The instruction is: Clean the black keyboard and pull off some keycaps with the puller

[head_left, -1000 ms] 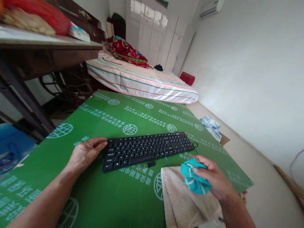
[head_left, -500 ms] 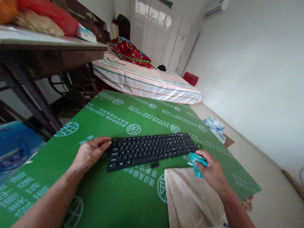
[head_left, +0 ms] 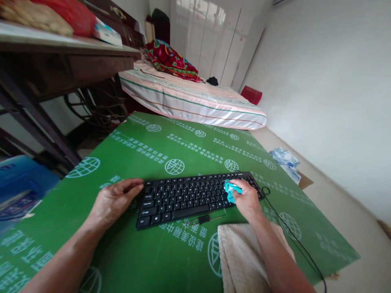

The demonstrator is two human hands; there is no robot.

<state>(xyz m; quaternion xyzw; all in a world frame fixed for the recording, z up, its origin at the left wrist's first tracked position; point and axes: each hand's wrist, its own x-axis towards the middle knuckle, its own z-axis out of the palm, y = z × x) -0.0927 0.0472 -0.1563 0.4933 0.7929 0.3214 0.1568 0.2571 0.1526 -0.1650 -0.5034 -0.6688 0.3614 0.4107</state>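
A black keyboard point(head_left: 183, 200) lies flat on the green printed board point(head_left: 128, 252). At its upper left corner, my left hand point(head_left: 114, 199) has thumb and fingers closed on the edge. My right hand point(head_left: 248, 201) bunches a turquoise cloth point(head_left: 231, 190) and holds it over the keys right of the middle. The fingers of that hand hide part of the keyboard's right side. Just below the keyboard lies a small black piece with thin wire-like ends point(head_left: 204, 219); its kind is unclear. A folded beige towel point(head_left: 238, 252) sits under my right forearm.
The keyboard's black cable point(head_left: 293, 232) loops off its right end and runs over the board's near right side. A striped bed point(head_left: 195, 108) stands beyond the board. At left are a dark wooden table point(head_left: 70, 61) and a blue package point(head_left: 24, 183).
My right hand has moved left with the turquoise cloth, from beside the keyboard's right end onto its keys. More of the cable shows now. My left hand stays at the corner.
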